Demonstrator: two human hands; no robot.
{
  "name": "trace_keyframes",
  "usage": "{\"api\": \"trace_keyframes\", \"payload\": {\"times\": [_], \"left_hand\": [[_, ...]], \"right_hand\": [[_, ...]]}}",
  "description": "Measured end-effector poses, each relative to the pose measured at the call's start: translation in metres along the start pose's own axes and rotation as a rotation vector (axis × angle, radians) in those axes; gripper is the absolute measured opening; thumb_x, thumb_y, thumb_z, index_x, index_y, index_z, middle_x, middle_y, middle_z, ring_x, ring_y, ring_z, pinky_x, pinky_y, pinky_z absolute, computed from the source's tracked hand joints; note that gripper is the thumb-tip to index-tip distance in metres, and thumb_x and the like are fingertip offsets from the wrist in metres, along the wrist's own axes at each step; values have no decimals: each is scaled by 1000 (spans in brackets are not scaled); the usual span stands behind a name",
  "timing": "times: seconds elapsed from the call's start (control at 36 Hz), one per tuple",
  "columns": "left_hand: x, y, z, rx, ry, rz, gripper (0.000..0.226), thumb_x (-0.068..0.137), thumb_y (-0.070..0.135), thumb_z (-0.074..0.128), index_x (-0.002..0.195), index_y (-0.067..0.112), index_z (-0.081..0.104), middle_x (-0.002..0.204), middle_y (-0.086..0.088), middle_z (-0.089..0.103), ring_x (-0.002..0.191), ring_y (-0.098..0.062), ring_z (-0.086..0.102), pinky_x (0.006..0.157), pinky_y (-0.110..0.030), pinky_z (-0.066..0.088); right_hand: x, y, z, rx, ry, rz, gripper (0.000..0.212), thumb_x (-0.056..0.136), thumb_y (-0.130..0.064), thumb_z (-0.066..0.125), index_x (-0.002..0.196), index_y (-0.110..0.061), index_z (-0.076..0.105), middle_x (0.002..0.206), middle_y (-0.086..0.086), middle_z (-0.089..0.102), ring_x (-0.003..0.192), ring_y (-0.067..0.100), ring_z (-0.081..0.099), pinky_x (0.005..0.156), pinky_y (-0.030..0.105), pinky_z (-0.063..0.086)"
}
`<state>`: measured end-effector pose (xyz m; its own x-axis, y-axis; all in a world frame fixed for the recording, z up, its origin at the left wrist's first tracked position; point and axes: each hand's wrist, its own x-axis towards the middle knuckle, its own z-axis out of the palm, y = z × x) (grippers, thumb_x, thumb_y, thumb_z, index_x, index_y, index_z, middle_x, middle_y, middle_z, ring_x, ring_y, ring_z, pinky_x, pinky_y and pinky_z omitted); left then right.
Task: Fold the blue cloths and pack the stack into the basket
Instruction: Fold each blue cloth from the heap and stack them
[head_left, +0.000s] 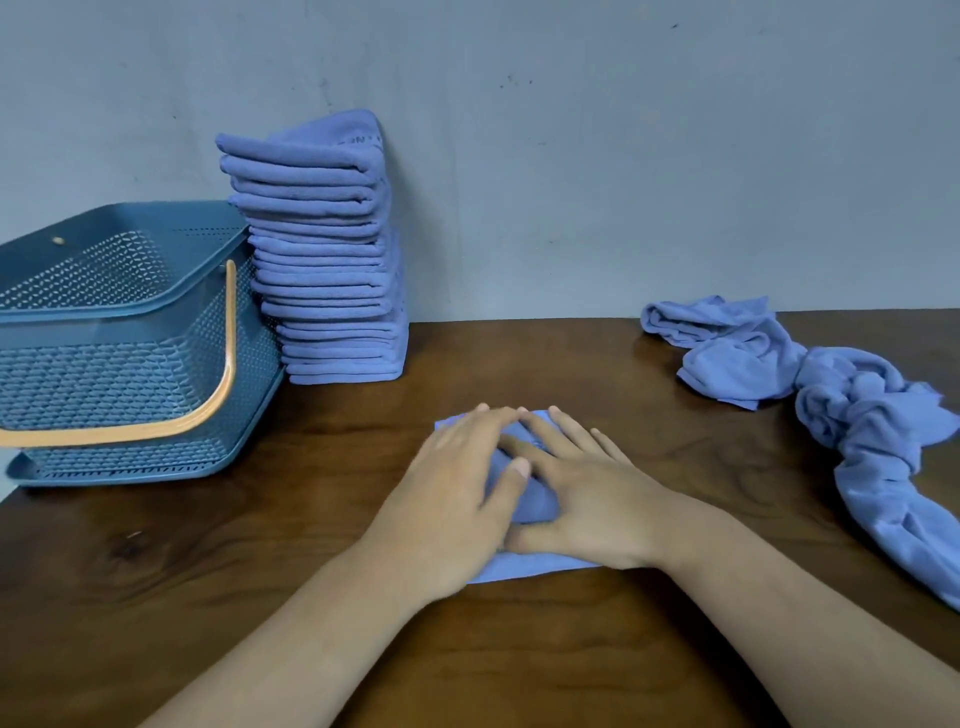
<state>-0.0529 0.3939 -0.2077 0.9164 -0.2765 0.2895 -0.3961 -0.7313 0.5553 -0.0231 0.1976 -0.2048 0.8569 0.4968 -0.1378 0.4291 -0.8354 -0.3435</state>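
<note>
Dark wood bench (234, 545), grey wall (623, 156) behind.

Both hands are down on one folded blue cloth (519, 569) mid-bench. The left hand (457, 499) and right hand (592, 499) lie flat, with fingers (566, 431) straight and slightly spread. They're pressing, not gripping. Looks like a crease being set.

Risks as I read them:
- Stack of folded cloths (332, 270), ahead and left of the fingers, is tall and uneven. The upper layers jut out left of the lower ones, and the top one rests against the wall. Dropping another on top, or bumping it, could tip it toward the basket (104, 384) just beside it.
- The stack stands well above the basket rim. Moving it in one go likely means slipped layers, so split it.
- The cloth under the fingers is only held by pressure. Lift off carelessly and the fold may spring open. A one-hand pick-up could let the layers slide.
- The unfolded pile (831, 395), right of the fingers, is twisted together. Pulling one cloth probably drags the rest. Its near end runs out of frame, so I can't tell whether it hangs over the bench edge.
- The orange handle (223, 364) is swung down across the near side of the basket and could snag cloths on the way in.

Folding isn't finished and the basket appears empty.
</note>
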Motion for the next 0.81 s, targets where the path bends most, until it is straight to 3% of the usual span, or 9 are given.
{"api": "trace_keyframes", "payload": {"times": [0.11, 0.22, 0.33, 0.5, 0.81], "left_hand": [[-1, -10, 12, 159, -227, -115, 71, 107, 64, 23, 169, 36, 2, 175, 23, -2, 155, 9, -15, 133, -37, 0], [1, -15, 7, 208, -271, -180, 71, 108, 63, 21, 168, 37, -5, 173, 23, -15, 154, 8, -23, 132, -38, -7], [1, -14, 7, 276, -302, -180, 73, 107, 65, 21, 168, 38, -7, 172, 22, -22, 154, 3, -28, 131, -41, -9], [5, -18, 3, 303, -335, -179, 77, 104, 73, 22, 167, 40, -8, 171, 24, -22, 154, 3, -28, 131, -45, -9], [8, -13, -2, 355, -381, -184, 93, 94, 87, 20, 166, 40, -13, 171, 22, -24, 155, -1, -28, 131, -50, -8]], "right_hand": [[1, 4, 3, 27, 12, -9, 109, 77, -93, 48, 161, -56, -9, 169, -32, -20, 154, -2, -28, 131, 47, -4], [-5, 17, -7, 145, -54, -29, 112, 80, -91, 56, 166, -48, -1, 165, -39, -19, 146, -17, -30, 130, 37, -7], [-13, 29, -11, 94, -54, -22, 95, 88, -88, 44, 165, -51, 2, 162, -44, -19, 144, -21, -27, 131, 33, -6], [-12, 33, -10, 49, -86, 1, 118, 69, -103, 45, 162, -55, -10, 161, -40, -29, 149, -13, -28, 128, 30, -9], [-13, 30, -8, -16, -69, 4, 118, 69, -105, 40, 162, -53, -10, 162, -37, -31, 150, -9, -30, 129, 33, -9]]}}
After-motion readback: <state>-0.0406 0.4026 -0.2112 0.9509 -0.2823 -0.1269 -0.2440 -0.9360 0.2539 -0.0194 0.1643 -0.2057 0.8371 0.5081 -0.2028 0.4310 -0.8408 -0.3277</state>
